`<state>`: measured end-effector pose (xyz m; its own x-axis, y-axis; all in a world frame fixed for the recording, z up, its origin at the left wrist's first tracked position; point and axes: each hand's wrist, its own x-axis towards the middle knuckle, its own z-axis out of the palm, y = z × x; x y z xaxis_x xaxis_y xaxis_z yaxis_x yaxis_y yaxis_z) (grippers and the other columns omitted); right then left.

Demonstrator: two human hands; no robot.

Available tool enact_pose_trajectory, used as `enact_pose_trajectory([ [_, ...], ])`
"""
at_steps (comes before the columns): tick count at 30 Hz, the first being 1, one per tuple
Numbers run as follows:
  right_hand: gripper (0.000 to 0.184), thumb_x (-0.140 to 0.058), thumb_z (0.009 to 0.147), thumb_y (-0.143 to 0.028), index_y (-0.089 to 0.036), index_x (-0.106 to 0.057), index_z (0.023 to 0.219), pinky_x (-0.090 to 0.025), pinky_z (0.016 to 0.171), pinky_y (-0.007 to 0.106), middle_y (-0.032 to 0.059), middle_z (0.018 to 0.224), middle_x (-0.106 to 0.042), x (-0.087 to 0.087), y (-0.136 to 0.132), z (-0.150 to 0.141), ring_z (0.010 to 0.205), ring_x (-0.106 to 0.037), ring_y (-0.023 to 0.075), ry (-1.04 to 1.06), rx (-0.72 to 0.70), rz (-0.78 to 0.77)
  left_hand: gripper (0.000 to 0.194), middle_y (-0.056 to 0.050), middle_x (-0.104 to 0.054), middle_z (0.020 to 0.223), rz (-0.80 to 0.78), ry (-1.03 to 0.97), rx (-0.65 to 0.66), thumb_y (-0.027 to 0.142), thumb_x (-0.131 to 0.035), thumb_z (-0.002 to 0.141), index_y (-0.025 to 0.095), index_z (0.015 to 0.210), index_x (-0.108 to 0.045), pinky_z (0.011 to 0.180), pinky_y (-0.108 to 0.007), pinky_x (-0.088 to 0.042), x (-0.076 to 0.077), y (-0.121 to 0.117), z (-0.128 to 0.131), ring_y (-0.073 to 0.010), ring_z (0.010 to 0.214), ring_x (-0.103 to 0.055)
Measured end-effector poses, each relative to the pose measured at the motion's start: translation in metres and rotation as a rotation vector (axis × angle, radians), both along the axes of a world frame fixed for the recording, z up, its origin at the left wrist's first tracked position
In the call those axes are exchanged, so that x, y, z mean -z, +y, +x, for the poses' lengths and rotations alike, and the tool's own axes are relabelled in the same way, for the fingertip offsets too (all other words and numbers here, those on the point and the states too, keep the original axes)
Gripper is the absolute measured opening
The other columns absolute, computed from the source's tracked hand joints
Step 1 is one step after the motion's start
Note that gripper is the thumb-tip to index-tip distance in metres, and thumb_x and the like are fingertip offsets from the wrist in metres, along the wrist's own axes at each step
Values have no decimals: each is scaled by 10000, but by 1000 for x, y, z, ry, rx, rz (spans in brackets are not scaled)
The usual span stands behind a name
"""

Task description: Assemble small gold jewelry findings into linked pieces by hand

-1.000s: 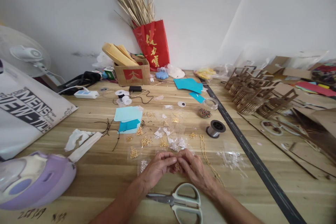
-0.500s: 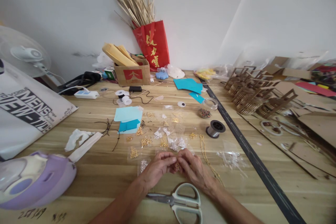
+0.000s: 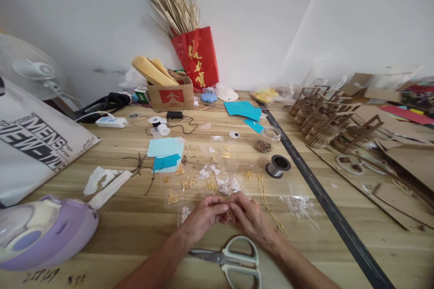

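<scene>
My left hand (image 3: 203,216) and my right hand (image 3: 251,216) meet fingertip to fingertip over the wooden table (image 3: 135,226), both pinched on a small gold ring-like piece (image 3: 229,212). Just beyond my fingers lie several small clear bags of gold and silver findings (image 3: 210,183). A gold chain (image 3: 267,203) runs along the table beside my right hand. Pale green scissors (image 3: 233,259) lie under my wrists, near the table's front edge.
A spool of wire (image 3: 278,165), a small dish of beads (image 3: 264,146) and blue paper sheets (image 3: 166,153) lie farther back. A purple device (image 3: 40,232) and a printed bag (image 3: 30,144) sit at the left. Wooden lattice models (image 3: 325,117) and cardboard fill the right. A red bag (image 3: 196,56) stands by the wall.
</scene>
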<state>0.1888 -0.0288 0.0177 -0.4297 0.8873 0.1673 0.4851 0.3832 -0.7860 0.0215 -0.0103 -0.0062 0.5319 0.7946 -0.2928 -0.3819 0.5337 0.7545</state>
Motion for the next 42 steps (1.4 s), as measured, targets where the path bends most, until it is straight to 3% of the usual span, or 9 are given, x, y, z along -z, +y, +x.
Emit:
enact_pose_trajectory([
  [8, 160, -352, 961, -217, -213, -496, 891, -388, 559, 201, -12, 734, -569, 10, 0, 4, 566, -521, 105, -41, -13, 87, 222, -36, -637, 624, 19, 6, -7, 301, -772, 647, 106, 720, -695, 613, -264, -397, 0, 0, 0, -127, 588, -556],
  [16, 170, -339, 966, -208, -207, -491, 889, -389, 581, 211, -13, 736, -565, 8, 0, 3, 580, -539, 110, -58, -11, 58, 226, -41, -641, 616, 10, 9, -13, 300, -773, 641, 100, 694, -683, 604, -264, -395, -3, 0, 1, -129, 583, -559],
  [21, 183, -326, 968, -223, -206, -500, 912, -390, 587, 223, 5, 792, -581, 13, 0, 4, 598, -536, 115, -60, -5, 146, 227, -35, -642, 623, 3, 1, -19, 301, -777, 639, 107, 710, -685, 616, -266, -407, -2, 0, 1, -129, 591, -563],
  [27, 139, -366, 956, -218, -223, -496, 907, -381, 543, 207, -15, 703, -572, 11, 0, 5, 546, -525, 112, -49, 10, 73, 230, -32, -631, 617, 10, 12, -7, 310, -779, 636, 108, 707, -693, 605, -254, -397, -1, 0, 0, -121, 583, -550],
  [33, 161, -347, 959, -210, -210, -500, 906, -408, 597, 213, -1, 763, -585, 9, 0, 4, 607, -552, 118, -46, -13, 38, 232, -37, -641, 646, 26, 9, -3, 292, -774, 645, 106, 767, -707, 617, -251, -388, 1, 0, 0, -124, 608, -555],
  [42, 187, -327, 964, -205, -205, -510, 928, -418, 591, 222, 27, 796, -601, 14, -1, 4, 614, -557, 129, -93, -17, 179, 203, -36, -648, 658, 64, 30, 27, 263, -765, 654, 105, 765, -705, 628, -248, -387, -2, -2, 0, -127, 628, -558],
])
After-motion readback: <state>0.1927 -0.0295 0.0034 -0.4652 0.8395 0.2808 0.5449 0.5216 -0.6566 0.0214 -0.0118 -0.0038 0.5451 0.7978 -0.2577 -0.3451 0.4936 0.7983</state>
